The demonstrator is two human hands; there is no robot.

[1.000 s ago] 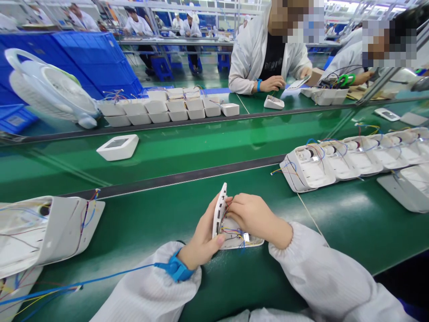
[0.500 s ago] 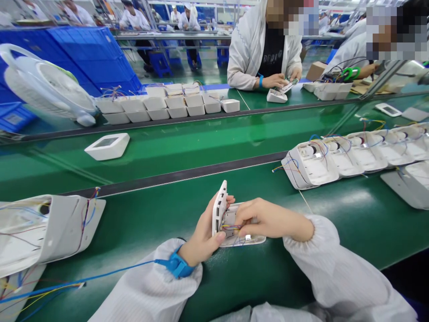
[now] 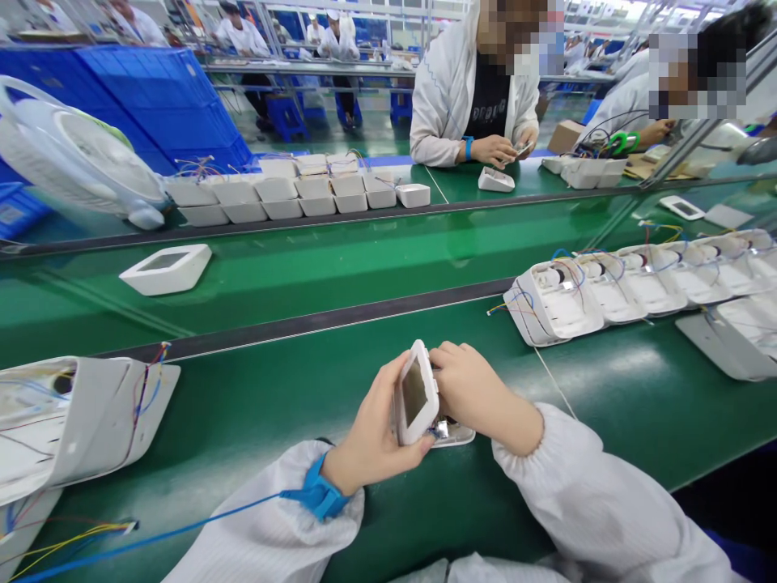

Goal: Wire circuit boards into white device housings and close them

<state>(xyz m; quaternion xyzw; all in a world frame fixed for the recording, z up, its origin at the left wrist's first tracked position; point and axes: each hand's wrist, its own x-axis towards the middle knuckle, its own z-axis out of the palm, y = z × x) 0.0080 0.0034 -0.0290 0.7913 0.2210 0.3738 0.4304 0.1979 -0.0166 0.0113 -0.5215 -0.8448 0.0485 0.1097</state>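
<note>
My left hand (image 3: pixel 377 433) grips a white front cover (image 3: pixel 432 397) with a grey display window (image 3: pixel 415 395), tilted up on edge. Beneath and to the right of it, a white back shell (image 3: pixel 462 439) lies on the green bench, partly hidden; a shiny part and some wires show in the gap between the two. My right hand (image 3: pixel 479 393) is curled in behind the cover, against its right edge. Its fingertips are hidden, so what they pinch does not show. A blue corded wrist strap (image 3: pixel 321 490) circles my left wrist.
White housings with wires stand at left (image 3: pixel 115 421) and in a row at right (image 3: pixel 564 300). One white unit (image 3: pixel 167 269) lies on the green conveyor. Across it are stacked white shells (image 3: pixel 285 198), a fan (image 3: pixel 85 154) and a co-worker (image 3: pixel 446 105) handling a small part.
The cover has turned so its display window faces me more. My right hand has moved up from the wires above the back shell to behind the cover. The view has shifted slightly.
</note>
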